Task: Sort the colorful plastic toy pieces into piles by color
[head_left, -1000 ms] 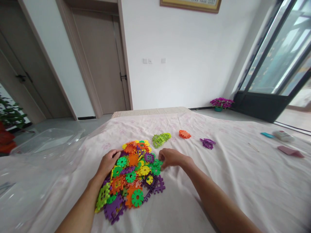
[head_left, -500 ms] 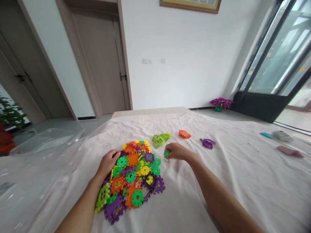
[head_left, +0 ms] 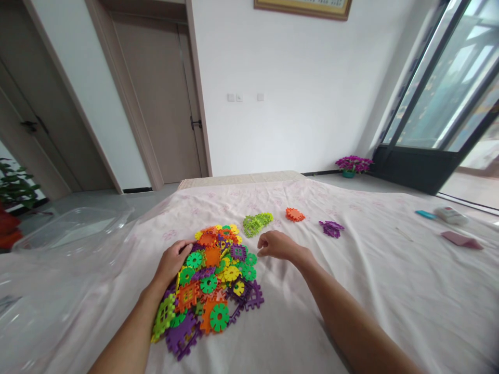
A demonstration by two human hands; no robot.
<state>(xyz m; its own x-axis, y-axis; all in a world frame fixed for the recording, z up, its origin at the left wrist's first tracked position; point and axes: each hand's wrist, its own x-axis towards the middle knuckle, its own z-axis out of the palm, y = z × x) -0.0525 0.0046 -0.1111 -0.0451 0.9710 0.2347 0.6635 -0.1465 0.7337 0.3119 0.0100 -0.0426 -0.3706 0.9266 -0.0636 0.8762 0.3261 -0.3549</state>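
Observation:
A heap of colourful plastic interlocking pieces (gears and squares in green, orange, purple, yellow) lies on the pale pink bedsheet. My left hand rests on the heap's left edge with its fingers loosely spread over the pieces, gripping none. Just right of the heap's far end, my right hand hovers with fingers curled in; what they hold is hidden. Beyond it sit three small sorted groups: light green pieces, orange pieces and purple pieces.
A clear plastic tub stands at the left of the bed. At the far right lie a teal item, a white item and a dark pink card. Doors, a potted plant and flowers lie beyond the bed.
My right hand picked a green gear piece from the heap's right side and carried it up toward the light green group; the piece no longer shows. My left hand has stayed put.

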